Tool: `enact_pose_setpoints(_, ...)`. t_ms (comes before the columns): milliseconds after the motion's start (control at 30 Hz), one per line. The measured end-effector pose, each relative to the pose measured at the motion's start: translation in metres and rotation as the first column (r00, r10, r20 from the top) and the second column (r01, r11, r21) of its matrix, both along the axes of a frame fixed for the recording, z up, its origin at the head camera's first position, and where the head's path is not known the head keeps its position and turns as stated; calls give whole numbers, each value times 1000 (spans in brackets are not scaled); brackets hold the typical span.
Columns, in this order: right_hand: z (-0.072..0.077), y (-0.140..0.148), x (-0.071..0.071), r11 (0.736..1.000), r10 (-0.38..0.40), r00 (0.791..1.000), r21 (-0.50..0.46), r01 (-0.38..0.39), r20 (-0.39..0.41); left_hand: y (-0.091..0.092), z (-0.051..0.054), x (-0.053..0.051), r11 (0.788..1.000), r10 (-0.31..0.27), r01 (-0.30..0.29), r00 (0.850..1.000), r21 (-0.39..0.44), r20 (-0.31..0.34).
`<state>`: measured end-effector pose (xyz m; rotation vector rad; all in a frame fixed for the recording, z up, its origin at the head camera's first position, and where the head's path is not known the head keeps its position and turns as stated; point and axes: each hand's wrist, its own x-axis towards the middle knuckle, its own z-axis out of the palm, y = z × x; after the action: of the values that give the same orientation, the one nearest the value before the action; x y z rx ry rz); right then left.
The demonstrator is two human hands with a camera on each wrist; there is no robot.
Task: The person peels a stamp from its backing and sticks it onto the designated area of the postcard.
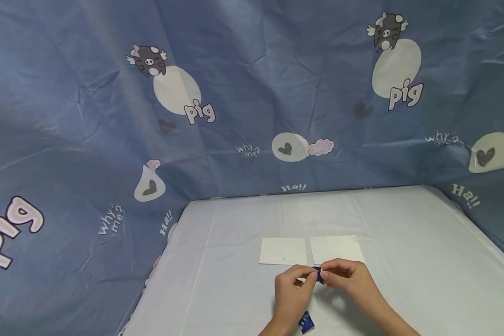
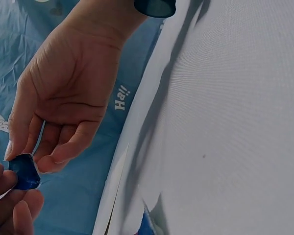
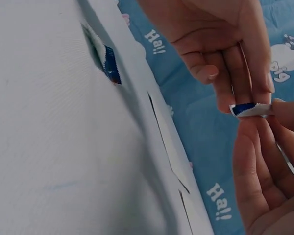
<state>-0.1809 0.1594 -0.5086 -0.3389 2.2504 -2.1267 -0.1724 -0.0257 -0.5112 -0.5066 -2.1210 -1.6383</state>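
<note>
My left hand and right hand meet above the white table, near its front. Between their fingertips is a small blue packet with serrated edges, pinched from both sides. Its glossy blue face shows in the left wrist view; seen by the right wrist camera, the packet is nearly edge-on, with a pale side. A second blue packet with light markings lies on the table beside the left wrist, partly hidden by it. That packet also looks serrated.
Just beyond the hands, two white cards lie side by side, a left card and a right card. White cloth covers the table. Blue printed fabric hangs behind it and along its sides.
</note>
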Motion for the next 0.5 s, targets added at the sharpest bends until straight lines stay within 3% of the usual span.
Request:
enact_pose_setpoints(233, -4, -7, 5, 987, -90, 987, 117, 106, -131, 0, -5, -2, 1000, -15, 15, 999, -4, 47)
enact_pose_setpoints(500, -6, -13, 9, 955, -113, 939, 225, 193, -325, 0, -7, -2, 1000, -8, 8, 999, -5, 42)
